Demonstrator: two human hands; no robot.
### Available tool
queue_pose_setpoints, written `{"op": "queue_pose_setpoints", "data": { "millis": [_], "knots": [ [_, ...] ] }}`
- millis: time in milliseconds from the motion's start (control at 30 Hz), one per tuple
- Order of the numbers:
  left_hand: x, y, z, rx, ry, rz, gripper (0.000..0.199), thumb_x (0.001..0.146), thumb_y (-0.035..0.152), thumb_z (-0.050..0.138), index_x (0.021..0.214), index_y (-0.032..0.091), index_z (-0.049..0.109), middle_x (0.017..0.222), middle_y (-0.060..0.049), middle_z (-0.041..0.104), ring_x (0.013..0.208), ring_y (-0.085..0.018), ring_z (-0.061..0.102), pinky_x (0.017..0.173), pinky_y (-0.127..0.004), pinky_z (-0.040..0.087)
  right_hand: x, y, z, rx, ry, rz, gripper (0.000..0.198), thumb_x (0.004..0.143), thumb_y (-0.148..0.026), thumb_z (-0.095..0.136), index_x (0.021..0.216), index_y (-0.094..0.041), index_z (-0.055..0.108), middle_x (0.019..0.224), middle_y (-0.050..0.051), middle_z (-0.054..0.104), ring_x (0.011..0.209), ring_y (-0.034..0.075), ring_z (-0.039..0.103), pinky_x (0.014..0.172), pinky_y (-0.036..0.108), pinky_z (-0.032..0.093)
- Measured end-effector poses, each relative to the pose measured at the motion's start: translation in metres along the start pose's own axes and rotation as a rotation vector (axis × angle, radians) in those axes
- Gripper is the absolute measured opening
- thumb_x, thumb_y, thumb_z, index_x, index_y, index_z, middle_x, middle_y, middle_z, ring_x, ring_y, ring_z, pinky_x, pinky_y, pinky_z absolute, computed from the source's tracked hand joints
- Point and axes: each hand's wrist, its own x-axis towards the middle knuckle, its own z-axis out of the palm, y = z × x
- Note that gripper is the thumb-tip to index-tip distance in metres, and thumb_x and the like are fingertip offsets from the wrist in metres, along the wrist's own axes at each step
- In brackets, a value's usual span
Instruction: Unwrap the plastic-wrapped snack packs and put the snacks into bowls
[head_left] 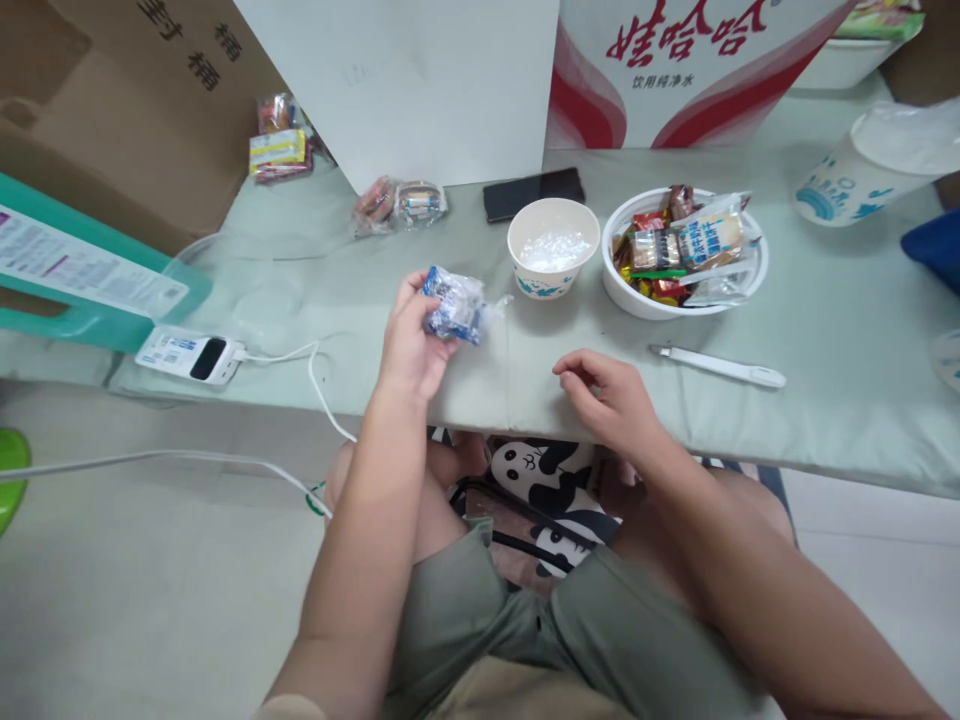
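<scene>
I sat at the table (825, 330), its pale cloth reaching to the edge above my knees. The full bowl (684, 296) of wrapped snacks stood right of centre, and the cup (553, 250) sat just beside it on its left, with only clear wrap showing inside. Nearer me lay the white tool (718, 366), well apart from both hands.

My left hand (409, 345) was closed around the packet (454, 304), which stuck out past my fingertips, lifted above the cloth, near the cup and a little left of it. To handle it well, I judged I should pinch it by its crimped edge instead of squashing the middle.

My right hand (609, 395) rested on the table's edge, loosely curled, holding nothing.
</scene>
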Motion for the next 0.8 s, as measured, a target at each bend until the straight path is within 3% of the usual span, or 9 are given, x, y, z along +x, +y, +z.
{"op": "queue_pose_setpoints", "data": {
  "millis": [133, 300, 400, 500, 567, 633, 700, 800],
  "knots": [
    [-0.037, -0.016, 0.006, -0.256, -0.128, -0.233, 0.041, 0.075, 0.036, 0.069, 0.115, 0.03, 0.057, 0.113, -0.003, 0.07, 0.1, -0.025, 0.07, 0.075, -0.039, 0.062, -0.01, 0.009, -0.022, -0.049, 0.161, 0.004, 0.015, 0.086, -0.028, 0.055, 0.087, -0.022, 0.069, 0.074, 0.002, 0.07, 0.065, 0.016, 0.061, 0.066, 0.03, 0.049],
    [-0.043, -0.026, 0.009, -0.311, -0.314, -0.351, 0.055, 0.074, 0.053, 0.078, 0.116, 0.022, 0.061, 0.114, -0.01, 0.071, 0.106, -0.03, 0.07, 0.075, -0.039, 0.063, -0.027, 0.028, -0.052, -0.147, 0.394, 0.072, 0.012, 0.085, -0.032, 0.062, 0.091, -0.023, 0.068, 0.071, 0.0, 0.066, 0.065, 0.017, 0.061, 0.069, 0.033, 0.052],
    [-0.046, -0.026, 0.016, -0.302, -0.403, -0.354, 0.072, 0.066, 0.044, 0.088, 0.128, 0.026, 0.057, 0.119, -0.007, 0.069, 0.103, -0.026, 0.07, 0.074, -0.036, 0.063, -0.04, 0.04, -0.066, -0.226, 0.434, 0.087, 0.013, 0.083, -0.033, 0.063, 0.09, -0.023, 0.068, 0.074, 0.001, 0.067, 0.069, 0.018, 0.063, 0.074, 0.036, 0.054],
    [-0.049, -0.024, 0.023, -0.274, -0.437, -0.357, 0.089, 0.062, 0.028, 0.093, 0.138, 0.035, 0.047, 0.123, -0.002, 0.066, 0.1, -0.021, 0.07, 0.075, -0.032, 0.063, -0.052, 0.053, -0.081, -0.296, 0.567, 0.122, 0.015, 0.085, -0.033, 0.062, 0.095, -0.023, 0.067, 0.084, 0.003, 0.07, 0.076, 0.02, 0.066, 0.079, 0.039, 0.056],
    [-0.048, -0.024, 0.026, -0.262, -0.464, -0.376, 0.1, 0.061, 0.028, 0.094, 0.144, 0.039, 0.04, 0.123, 0.0, 0.066, 0.099, -0.02, 0.07, 0.077, -0.031, 0.062, -0.057, 0.064, -0.092, -0.386, 0.659, 0.138, 0.019, 0.086, -0.032, 0.059, 0.101, -0.022, 0.066, 0.095, 0.007, 0.072, 0.088, 0.024, 0.069, 0.086, 0.044, 0.057],
    [-0.047, -0.025, 0.026, -0.266, -0.503, -0.387, 0.11, 0.058, 0.035, 0.097, 0.149, 0.041, 0.034, 0.121, 0.0, 0.067, 0.1, -0.02, 0.07, 0.08, -0.032, 0.061, -0.058, 0.079, -0.101, -0.524, 0.649, 0.119, 0.029, 0.084, -0.031, 0.058, 0.11, -0.021, 0.067, 0.111, 0.013, 0.073, 0.108, 0.031, 0.069, 0.099, 0.052, 0.053],
    [-0.045, -0.027, 0.026, -0.249, -0.562, -0.397, 0.122, 0.054, 0.04, 0.099, 0.154, 0.041, 0.029, 0.121, -0.001, 0.067, 0.103, -0.021, 0.07, 0.085, -0.033, 0.06, -0.054, 0.095, -0.107, -0.629, 0.545, 0.113, 0.039, 0.081, -0.033, 0.058, 0.117, -0.019, 0.067, 0.125, 0.018, 0.07, 0.123, 0.036, 0.063, 0.108, 0.057, 0.047],
    [-0.047, -0.03, 0.026, -0.116, -0.624, -0.396, 0.138, 0.05, 0.033, 0.101, 0.161, 0.039, 0.02, 0.119, -0.003, 0.069, 0.105, -0.022, 0.069, 0.092, -0.035, 0.057, -0.049, 0.108, -0.109, -0.682, 0.396, 0.176, 0.036, 0.083, -0.038, 0.056, 0.11, -0.018, 0.07, 0.126, 0.019, 0.07, 0.123, 0.037, 0.063, 0.11, 0.058, 0.044]
  ]
}}
